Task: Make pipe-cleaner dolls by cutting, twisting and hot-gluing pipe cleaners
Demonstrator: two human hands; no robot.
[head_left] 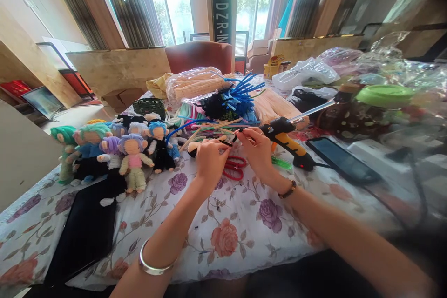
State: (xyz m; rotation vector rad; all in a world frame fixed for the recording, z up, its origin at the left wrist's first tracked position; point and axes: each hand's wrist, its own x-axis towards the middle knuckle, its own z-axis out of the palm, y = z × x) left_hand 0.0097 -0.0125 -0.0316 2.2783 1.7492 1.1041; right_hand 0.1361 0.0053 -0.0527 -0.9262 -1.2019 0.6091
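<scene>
Over the table, my left hand [212, 160] pinches a short black fuzzy strip [224, 142], which looks like a pipe cleaner. My right hand [256, 151], close beside it, has thumb and fingers closed on a black end [235, 138]; I cannot tell if both are one piece. Beneath the hands lie red-handled scissors [234, 167]. A doll's pale head [193, 149] shows partly behind my left hand. Just past my right hand rests a black and yellow glue gun [288, 142] with a clear glue stick [310, 111] in its back.
Several pipe-cleaner dolls [134, 158] stand at the left behind a black tablet [85, 228]. Bundles of blue pipe cleaners [244, 91] and pale stems [199, 84] lie at the back. A phone [340, 160], a green-lidded jar [384, 96] and plastic bags [307, 73] crowd the right.
</scene>
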